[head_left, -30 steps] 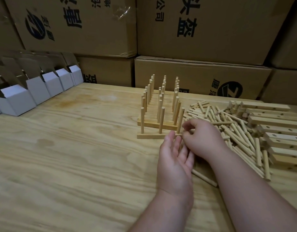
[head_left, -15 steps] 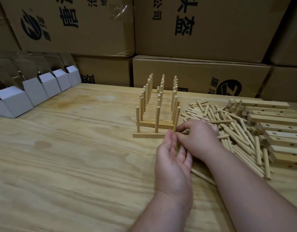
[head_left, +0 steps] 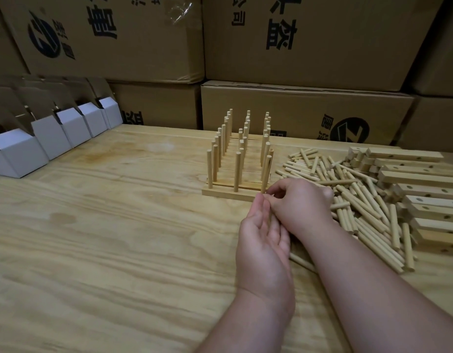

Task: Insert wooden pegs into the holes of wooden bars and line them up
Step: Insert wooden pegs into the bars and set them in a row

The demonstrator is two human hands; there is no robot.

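I saw a pale plywood tabletop [head_left: 98, 238] with a row of light wooden bars lined up side by side [head_left: 235, 174], each bar's long axis running left to right across my view and the row receding away from me toward stacked brown cardboard cartons [head_left: 307, 115]. Round wooden pegs stood upright in the bars, three to a bar, their long axes vertical. The nearest bar [head_left: 225, 194] lay at the front of the row, carrying a left peg [head_left: 209, 169], a middle peg [head_left: 237, 171] and a right peg [head_left: 265, 174], which leaned slightly. My right hand [head_left: 300, 203] was curled at the base of that right peg, fingertips pinched together there; I could not tell for sure whether they gripped the peg itself. My left hand [head_left: 262, 240] lay open, palm up, fingers stretched toward the bar's right end and touching the right hand. To the right, a loose heap of pegs [head_left: 355, 200] lay flat, pointing in mixed directions, and beyond it sat a pile of unfilled drilled bars [head_left: 424, 189], long axes roughly left to right. At the far left stood a line of small open white cardboard boxes [head_left: 49, 138]; I could not see into them.
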